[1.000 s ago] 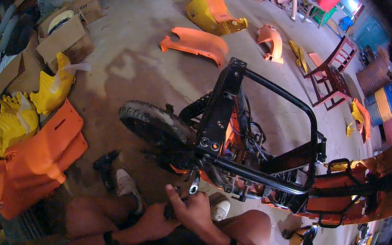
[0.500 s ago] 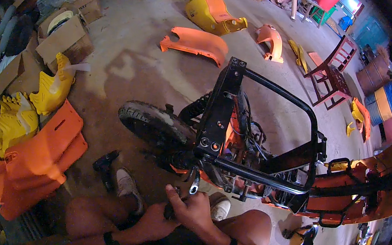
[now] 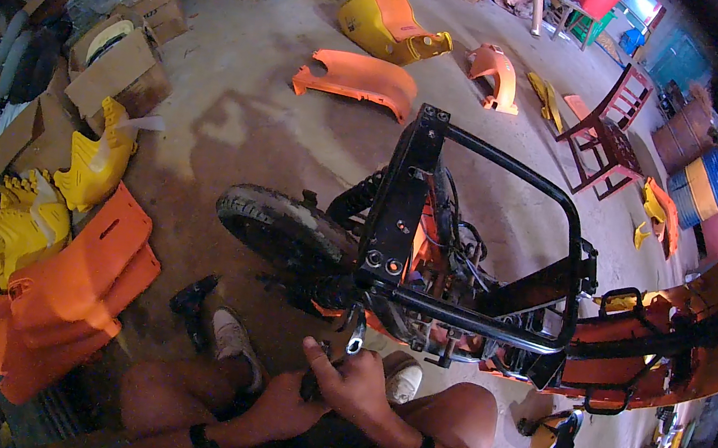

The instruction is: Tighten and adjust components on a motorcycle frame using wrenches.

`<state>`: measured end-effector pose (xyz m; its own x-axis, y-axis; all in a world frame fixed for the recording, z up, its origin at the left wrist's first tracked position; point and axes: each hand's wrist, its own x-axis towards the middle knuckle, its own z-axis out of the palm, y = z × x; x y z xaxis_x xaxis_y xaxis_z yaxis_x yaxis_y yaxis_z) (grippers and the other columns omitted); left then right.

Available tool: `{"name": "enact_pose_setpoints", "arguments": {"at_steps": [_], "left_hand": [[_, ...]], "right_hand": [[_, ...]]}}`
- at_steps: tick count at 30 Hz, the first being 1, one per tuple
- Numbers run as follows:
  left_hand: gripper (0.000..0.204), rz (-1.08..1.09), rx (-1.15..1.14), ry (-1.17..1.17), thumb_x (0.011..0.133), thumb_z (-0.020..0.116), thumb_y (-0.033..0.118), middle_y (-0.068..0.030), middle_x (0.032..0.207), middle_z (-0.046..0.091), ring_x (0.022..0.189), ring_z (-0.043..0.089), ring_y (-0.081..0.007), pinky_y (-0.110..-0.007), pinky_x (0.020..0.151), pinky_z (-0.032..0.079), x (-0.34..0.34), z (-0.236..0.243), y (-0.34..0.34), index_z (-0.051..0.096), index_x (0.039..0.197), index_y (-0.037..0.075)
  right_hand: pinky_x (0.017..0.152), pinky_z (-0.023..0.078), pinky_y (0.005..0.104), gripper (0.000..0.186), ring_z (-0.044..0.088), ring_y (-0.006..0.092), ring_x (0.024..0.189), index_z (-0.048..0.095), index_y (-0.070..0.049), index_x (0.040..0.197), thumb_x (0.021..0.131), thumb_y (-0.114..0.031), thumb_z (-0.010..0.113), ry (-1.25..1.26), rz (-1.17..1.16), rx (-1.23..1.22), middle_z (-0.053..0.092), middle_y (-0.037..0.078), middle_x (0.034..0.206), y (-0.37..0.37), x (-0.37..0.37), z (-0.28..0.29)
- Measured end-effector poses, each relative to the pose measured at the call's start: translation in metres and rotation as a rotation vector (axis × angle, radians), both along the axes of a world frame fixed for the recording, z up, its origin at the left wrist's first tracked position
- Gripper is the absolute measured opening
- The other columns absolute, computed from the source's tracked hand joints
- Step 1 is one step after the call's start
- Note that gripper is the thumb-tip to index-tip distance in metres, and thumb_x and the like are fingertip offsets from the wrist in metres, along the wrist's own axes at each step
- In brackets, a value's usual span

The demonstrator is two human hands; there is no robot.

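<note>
My right hand (image 3: 358, 391) is closed around a wrench (image 3: 355, 345), whose shiny ring end juts out past the fingers toward the motorbike frame. Its thumb points up and to the left. Pressed against it, my left hand (image 3: 285, 406) has its fingers curled around a small dark object (image 3: 311, 388), mostly covered by both hands. Just beyond them stands a stripped motorbike (image 3: 420, 309) with a black tubular rear frame (image 3: 398, 202) and a dusty wheel (image 3: 282, 223). The wrench end overlaps the frame's lower edge in view; contact I cannot tell.
A black cordless drill (image 3: 194, 300) lies by my left shoe. Orange panels (image 3: 84, 279) and yellow panels (image 3: 33, 222) are piled at the left near cardboard boxes (image 3: 119, 79). More fairings (image 3: 355, 79) lie beyond the bike. A wooden chair (image 3: 611, 135) stands far right; a yellow helmet (image 3: 553, 440) sits near right.
</note>
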<state>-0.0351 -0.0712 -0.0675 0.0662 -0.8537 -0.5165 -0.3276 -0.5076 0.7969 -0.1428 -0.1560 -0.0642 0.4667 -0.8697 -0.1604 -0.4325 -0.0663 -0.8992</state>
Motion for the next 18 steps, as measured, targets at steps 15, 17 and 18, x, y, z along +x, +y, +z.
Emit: {"name": "enact_pose_setpoints", "arguments": {"at_steps": [15, 17, 18], "left_hand": [[0.033, 0.014, -0.02, -0.046, 0.076, 0.068, 0.026, -0.0174, 0.087, 0.067, 0.088, 0.065, -0.03, -0.039, 0.075, 0.05, -0.004, -0.004, -0.001, 0.062, 0.095, 0.0], [0.032, 0.022, -0.053, -0.033, 0.076, 0.068, 0.025, -0.0172, 0.086, 0.067, 0.087, 0.065, -0.0298, -0.039, 0.074, 0.05, -0.006, -0.005, -0.002, 0.062, 0.095, 0.0], [0.031, 0.015, -0.057, -0.02, 0.076, 0.068, 0.024, -0.0172, 0.086, 0.067, 0.087, 0.065, -0.0298, -0.039, 0.074, 0.05, -0.004, -0.008, -0.001, 0.062, 0.095, 0.0]], "right_hand": [[0.053, 0.049, 0.0418, 0.056, 0.061, 0.0318, 0.051, 0.061, -0.001, 0.064, 0.085, -0.051, 0.053, 0.152, 0.046, 0.018, 0.055, 0.016, 0.048, -0.001, -0.003, -0.002], [0.054, 0.049, 0.0423, 0.056, 0.061, 0.0329, 0.051, 0.061, 0.0, 0.063, 0.085, -0.051, 0.053, 0.15, 0.062, 0.051, 0.054, 0.016, 0.047, -0.002, -0.006, -0.008], [0.054, 0.049, 0.0422, 0.055, 0.061, 0.0329, 0.051, 0.061, -0.001, 0.064, 0.085, -0.051, 0.054, 0.16, 0.073, 0.076, 0.054, 0.016, 0.047, -0.002, -0.005, -0.006]]}}
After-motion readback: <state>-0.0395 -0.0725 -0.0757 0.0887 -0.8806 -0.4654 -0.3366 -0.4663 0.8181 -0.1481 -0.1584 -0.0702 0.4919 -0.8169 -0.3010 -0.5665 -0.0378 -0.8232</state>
